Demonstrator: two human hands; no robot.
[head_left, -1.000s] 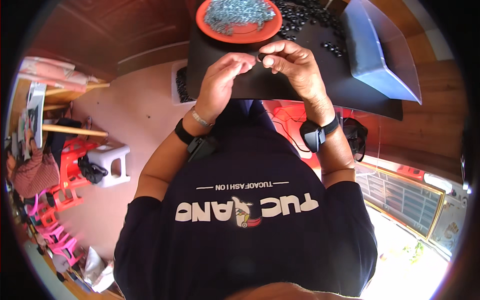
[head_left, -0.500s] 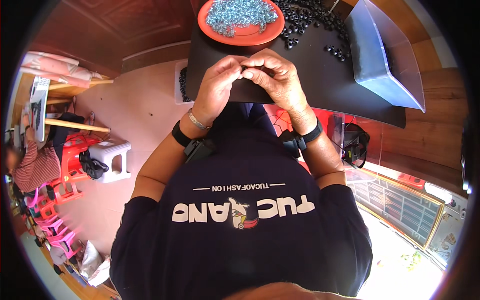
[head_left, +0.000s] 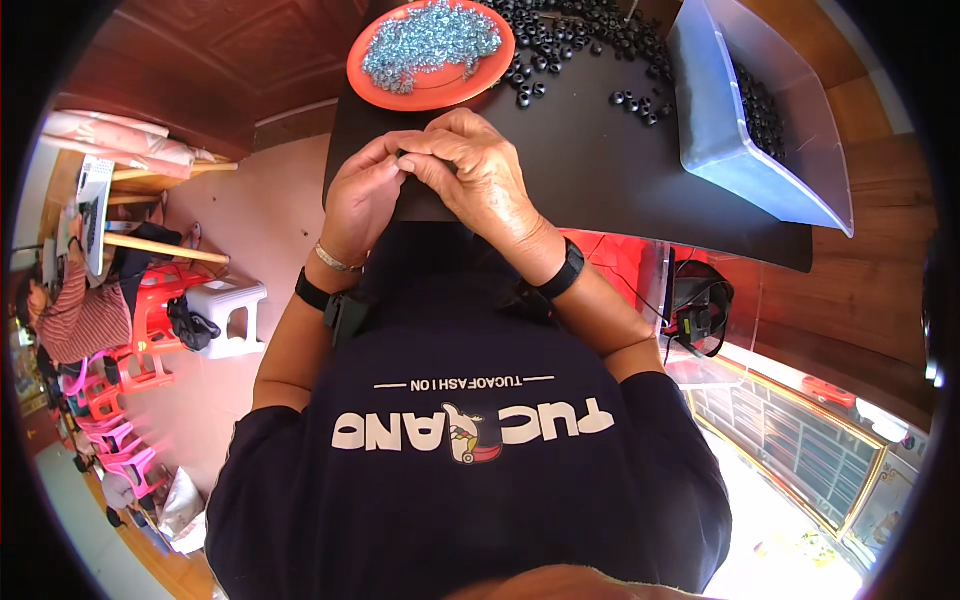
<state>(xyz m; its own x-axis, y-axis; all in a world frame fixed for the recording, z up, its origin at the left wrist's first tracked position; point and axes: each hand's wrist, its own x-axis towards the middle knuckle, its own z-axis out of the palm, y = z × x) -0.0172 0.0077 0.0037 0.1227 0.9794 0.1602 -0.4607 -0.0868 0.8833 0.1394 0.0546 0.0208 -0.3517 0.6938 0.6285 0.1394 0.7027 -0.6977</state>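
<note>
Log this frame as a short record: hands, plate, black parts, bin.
Left hand: fingertips on a small dark piece, mostly hidden
Right hand: fingertips on that same piece
Plate: orange, bearing shiny silvery pieces
Black parts: small, scattered on the black table, right of the plate
Bin: translucent, at the table's right, more black parts inside

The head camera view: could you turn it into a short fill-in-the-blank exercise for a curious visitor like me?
A silvery bracelet circles the person's ____ wrist. Small, rounded black pieces lie loose beside the round, orange-red plate on a flat, ____ tabletop. The bare left hand and bare right hand meet at a small dark piece, and the open, bluish translucent plastic bin stands nearer the ____ hand.

Missing words: left; black; right.
</note>
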